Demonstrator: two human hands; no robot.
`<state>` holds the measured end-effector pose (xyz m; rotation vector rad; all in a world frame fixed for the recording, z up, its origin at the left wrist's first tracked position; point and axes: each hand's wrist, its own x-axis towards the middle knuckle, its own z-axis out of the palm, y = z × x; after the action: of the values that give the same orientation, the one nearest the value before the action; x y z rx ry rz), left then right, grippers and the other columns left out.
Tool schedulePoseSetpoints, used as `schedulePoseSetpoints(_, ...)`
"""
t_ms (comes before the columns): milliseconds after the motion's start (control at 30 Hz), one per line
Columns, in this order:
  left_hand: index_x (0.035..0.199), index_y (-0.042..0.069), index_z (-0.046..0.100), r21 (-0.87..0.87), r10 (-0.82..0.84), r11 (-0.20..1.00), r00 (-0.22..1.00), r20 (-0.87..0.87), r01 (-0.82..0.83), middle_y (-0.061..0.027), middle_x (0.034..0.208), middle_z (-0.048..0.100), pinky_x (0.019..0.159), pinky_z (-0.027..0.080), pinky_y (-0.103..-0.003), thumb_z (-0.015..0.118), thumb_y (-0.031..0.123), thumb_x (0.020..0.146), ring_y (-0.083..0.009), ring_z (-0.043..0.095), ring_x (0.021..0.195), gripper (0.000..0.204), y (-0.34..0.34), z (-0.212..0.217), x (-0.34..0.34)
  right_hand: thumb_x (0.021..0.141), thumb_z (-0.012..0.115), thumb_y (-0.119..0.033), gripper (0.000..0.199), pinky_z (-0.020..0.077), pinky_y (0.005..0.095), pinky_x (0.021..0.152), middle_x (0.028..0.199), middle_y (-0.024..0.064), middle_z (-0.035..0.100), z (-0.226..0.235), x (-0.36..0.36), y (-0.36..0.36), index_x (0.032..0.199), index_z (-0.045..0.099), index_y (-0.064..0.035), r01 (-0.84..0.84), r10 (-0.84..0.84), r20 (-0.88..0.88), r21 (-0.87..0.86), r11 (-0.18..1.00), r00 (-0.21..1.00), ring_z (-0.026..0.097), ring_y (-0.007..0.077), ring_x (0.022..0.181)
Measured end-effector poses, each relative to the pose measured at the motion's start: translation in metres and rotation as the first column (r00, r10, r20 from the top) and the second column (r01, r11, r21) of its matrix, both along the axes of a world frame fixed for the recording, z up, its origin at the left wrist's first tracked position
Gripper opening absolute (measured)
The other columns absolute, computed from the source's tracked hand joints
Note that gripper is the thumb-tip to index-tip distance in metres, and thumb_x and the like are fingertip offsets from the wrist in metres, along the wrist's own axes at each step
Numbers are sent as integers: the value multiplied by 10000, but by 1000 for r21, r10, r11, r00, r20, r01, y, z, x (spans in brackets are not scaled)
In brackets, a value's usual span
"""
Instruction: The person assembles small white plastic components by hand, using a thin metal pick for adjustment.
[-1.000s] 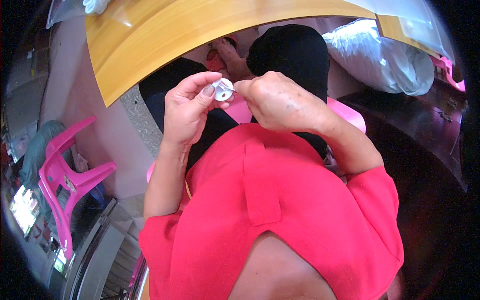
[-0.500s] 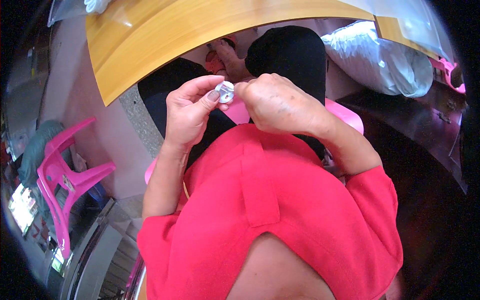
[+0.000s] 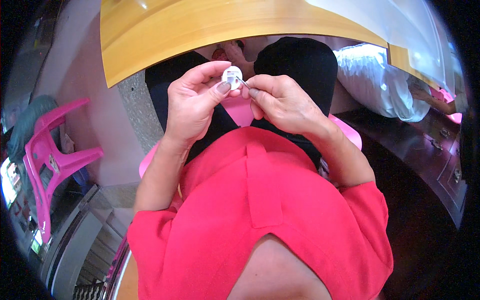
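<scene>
Between the thumb and fingers of my left hand (image 3: 197, 97) is a small round white plastic piece (image 3: 228, 71), its face with slots and openings turned up toward me. My right hand (image 3: 280, 100) pinches a thin metal tool (image 3: 243, 82), perhaps a tweezer or small rod; its exact kind is too small to tell. The tool's tip reaches to the right side of the round piece, at one of its openings. Both hands are raised above my lap, just short of the table edge.
A yellow wooden table (image 3: 165, 37) curves across the front, with clear plastic (image 3: 405, 25) over its right part. A stuffed white sack (image 3: 375, 80) lies at the right, with another person's hand (image 3: 419, 92) by it. A pink plastic chair (image 3: 57, 155) stands at left.
My right hand has turned, so the metal tool now shows at the round piece. The piece's face has tilted more toward me. Another person's hand has appeared beside the sack.
</scene>
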<state>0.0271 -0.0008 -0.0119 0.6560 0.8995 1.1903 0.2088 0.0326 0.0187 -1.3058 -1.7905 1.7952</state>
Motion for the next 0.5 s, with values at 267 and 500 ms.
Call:
schedulePoseSetpoints(267, 1120, -71, 562, -6, 10, 1000, 999, 36, -10, -145, 974, 642, 800, 533, -300, 597, -39, 848, -181, 640, 836, 276, 1, -2, 0, 882, 461, -95, 188, 486, 373, 570, 652, 164, 603, -1, -3, -4, 879, 609, 22, 14, -14, -26, -7, 1000, 1000, 608, 244, 579)
schedulePoseSetpoints(500, 1107, -76, 573, 12, -2, 1000, 1000, -29, 3, -141, 970, 644, 791, 537, -291, 607, -50, 837, -177, 642, 840, 273, -1, 1, 1, 902, 472, -28, 127, 428, 286, 511, 609, 84, 529, -9, -2, -11, 939, 583, 19, -14, 20, -23, 238, 971, 1000, 527, 129, 555)
